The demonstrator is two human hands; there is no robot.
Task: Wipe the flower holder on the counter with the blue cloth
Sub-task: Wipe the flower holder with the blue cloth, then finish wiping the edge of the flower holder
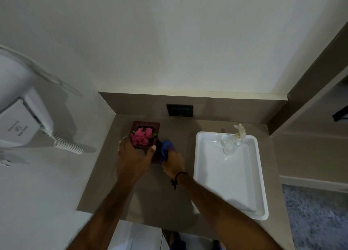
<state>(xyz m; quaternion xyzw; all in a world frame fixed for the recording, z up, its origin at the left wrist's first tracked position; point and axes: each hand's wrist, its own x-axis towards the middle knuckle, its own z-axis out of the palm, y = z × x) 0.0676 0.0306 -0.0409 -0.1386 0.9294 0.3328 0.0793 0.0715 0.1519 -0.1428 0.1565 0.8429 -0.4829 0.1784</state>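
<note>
The flower holder is a dark brown square dish with pink flowers in it, standing on the brown counter near the back left. My left hand grips its near edge, thumb on the right side and fingers on the left. The blue cloth is bunched in my right hand and pressed against the holder's right side. The holder's near part is hidden under my hands.
A white rectangular sink with a clear tap lies to the right. A black wall socket sits behind the holder. A white wall-mounted hair dryer with a coiled cord hangs at left.
</note>
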